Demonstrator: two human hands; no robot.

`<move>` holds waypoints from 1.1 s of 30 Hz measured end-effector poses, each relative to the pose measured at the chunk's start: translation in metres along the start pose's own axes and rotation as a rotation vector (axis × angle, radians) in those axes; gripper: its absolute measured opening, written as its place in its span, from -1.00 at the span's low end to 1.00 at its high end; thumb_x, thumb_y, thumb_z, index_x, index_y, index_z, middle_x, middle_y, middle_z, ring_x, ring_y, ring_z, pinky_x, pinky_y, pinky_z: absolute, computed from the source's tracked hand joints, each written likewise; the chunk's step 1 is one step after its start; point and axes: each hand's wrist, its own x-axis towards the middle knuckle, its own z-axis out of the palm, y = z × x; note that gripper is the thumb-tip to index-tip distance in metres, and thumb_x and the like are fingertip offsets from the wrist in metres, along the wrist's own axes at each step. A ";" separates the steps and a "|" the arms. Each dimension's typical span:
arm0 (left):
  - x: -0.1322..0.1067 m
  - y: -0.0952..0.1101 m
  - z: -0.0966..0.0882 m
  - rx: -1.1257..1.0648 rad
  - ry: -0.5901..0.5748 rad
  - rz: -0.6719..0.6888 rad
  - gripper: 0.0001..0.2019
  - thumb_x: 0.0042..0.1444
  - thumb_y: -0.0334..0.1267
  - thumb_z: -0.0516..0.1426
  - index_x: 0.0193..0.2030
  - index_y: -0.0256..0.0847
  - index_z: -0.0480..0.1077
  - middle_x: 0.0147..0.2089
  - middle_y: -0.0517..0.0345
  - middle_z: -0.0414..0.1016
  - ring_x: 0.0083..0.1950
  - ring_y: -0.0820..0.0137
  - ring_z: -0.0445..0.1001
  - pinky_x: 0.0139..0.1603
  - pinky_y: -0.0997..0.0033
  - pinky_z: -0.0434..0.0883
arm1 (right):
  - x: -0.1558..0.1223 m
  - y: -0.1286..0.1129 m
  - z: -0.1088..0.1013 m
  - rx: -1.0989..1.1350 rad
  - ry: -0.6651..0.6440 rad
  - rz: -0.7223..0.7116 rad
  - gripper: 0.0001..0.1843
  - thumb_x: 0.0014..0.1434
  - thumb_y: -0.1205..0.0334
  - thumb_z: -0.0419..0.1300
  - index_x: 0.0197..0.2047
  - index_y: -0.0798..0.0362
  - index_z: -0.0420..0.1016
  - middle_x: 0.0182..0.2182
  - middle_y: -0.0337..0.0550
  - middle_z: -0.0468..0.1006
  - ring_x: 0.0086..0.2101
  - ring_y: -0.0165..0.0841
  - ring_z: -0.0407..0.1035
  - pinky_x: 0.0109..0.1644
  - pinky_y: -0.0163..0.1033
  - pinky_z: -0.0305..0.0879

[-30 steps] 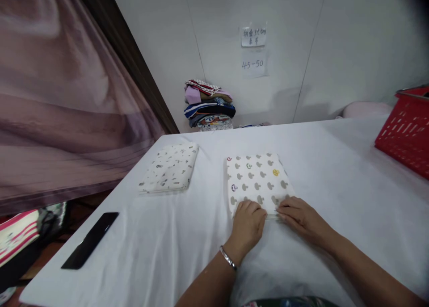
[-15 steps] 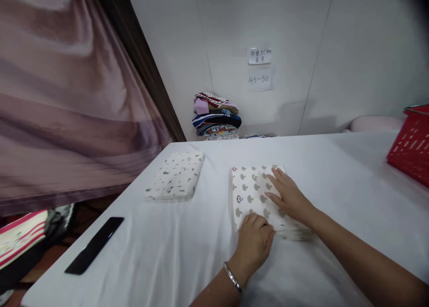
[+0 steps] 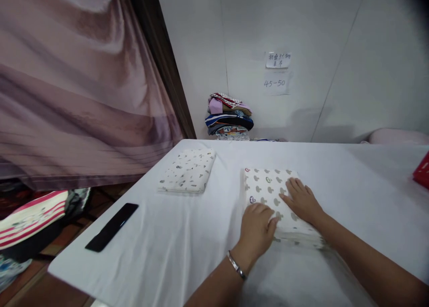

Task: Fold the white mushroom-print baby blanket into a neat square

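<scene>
A folded white cloth [image 3: 268, 188] with a print of grey mushroom shapes, a few outlined in red, green and purple, lies in layers on the white-covered table [image 3: 208, 240]. My right hand [image 3: 304, 202] rests flat on its right part, fingers spread. Bent over the near left part of the same cloth is my left hand [image 3: 257, 229], its thumb apart from the fingers and a silver bangle at the wrist. Farther left lies a second folded white cloth [image 3: 187, 170] with small scattered prints, which neither hand touches.
A flat black object [image 3: 112, 226] lies near the table's left edge. Behind the table rises a stack of folded fabrics [image 3: 229, 117] against the wall. A pinkish curtain [image 3: 83, 83] hangs at left; part of a red basket [image 3: 422, 170] shows at right.
The view has swung left, so the scene sits farther right. On the mushroom-print cloth, my left hand has shifted slightly away from me and my right hand slightly rightward and nearer.
</scene>
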 end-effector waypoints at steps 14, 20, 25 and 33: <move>-0.022 -0.015 0.018 0.085 -0.039 -0.207 -0.53 0.21 -0.18 -0.12 0.25 -0.17 0.12 0.37 0.09 -0.01 0.41 0.24 -0.21 0.30 -0.05 0.06 | 0.037 -0.021 -0.030 -0.039 -0.231 0.047 -0.29 0.20 -0.14 -0.20 0.21 0.19 0.20 0.25 0.14 0.10 0.25 -0.03 -0.10 0.21 0.18 -0.09; -0.022 -0.018 0.021 0.081 -0.011 -0.198 -0.53 0.19 -0.18 -0.09 0.24 -0.18 0.14 0.37 0.06 0.00 0.40 0.22 -0.19 0.27 -0.03 0.11 | 0.087 -0.095 -0.040 0.170 -0.149 -0.111 -0.28 0.24 -0.15 -0.26 0.29 0.16 0.06 0.31 0.05 -0.03 0.29 -0.14 -0.24 0.27 0.08 -0.18; -0.020 -0.021 0.025 0.055 -0.027 -0.221 -0.51 0.21 -0.15 -0.12 0.26 -0.23 0.12 0.37 0.04 -0.01 0.40 0.22 -0.17 0.28 -0.03 0.11 | 0.096 -0.129 -0.007 0.151 -0.281 -0.072 -0.34 0.24 -0.05 -0.20 0.30 0.16 0.06 0.29 0.03 0.02 0.27 -0.16 -0.16 0.28 0.08 -0.20; -0.019 -0.021 0.030 0.026 -0.018 -0.250 -0.50 0.19 -0.19 -0.13 0.27 -0.25 0.11 0.36 0.03 0.00 0.40 0.21 -0.16 0.28 -0.04 0.09 | 0.093 -0.126 0.008 0.145 -0.301 -0.058 -0.31 0.24 -0.06 -0.22 0.32 0.15 0.01 0.31 -0.01 -0.02 0.28 -0.19 -0.18 0.29 0.05 -0.23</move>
